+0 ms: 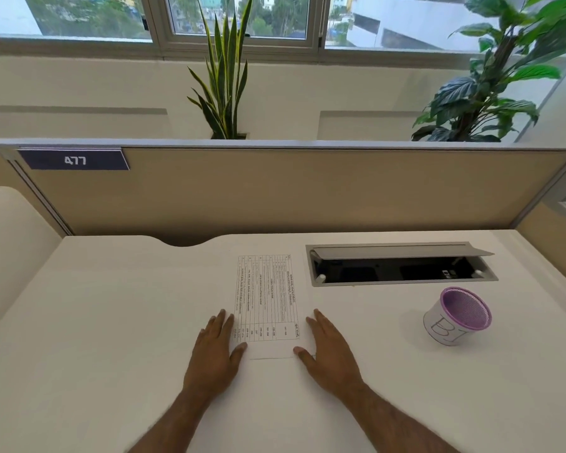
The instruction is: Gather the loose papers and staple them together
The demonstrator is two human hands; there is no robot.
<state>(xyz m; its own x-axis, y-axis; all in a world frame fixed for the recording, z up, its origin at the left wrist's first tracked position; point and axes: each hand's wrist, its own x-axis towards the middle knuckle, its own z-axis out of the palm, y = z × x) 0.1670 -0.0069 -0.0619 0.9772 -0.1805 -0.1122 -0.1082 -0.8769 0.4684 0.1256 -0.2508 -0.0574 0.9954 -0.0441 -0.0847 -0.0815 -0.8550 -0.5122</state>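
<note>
Neither grip is closed on anything: the left hand (217,349) and the right hand (330,349) both lie flat, palms down, fingers stretched forward on the white tabletop (111,322). They flank the papers (268,305), one at each long side near the near end. The left thumb rests on the sheet's left edge, and the right thumb touches the near right corner; the remaining fingers lie along the edges, touching or just beside them.

The papers lie in the middle of the tabletop, long axis running away from the person, printed table facing up with its text turned sideways. Whether this is one sheet or a squared stack cannot be told from above.

To the right of the papers, an open cable hatch (402,264) is set into the tabletop, its grey lid tilted up. Nearer and further right stands a mesh cup (456,317) with a purple rim and a white label with handwriting, well apart from the papers. A beige partition (275,191) with a plate reading 477 (75,160) closes off the back.
</note>
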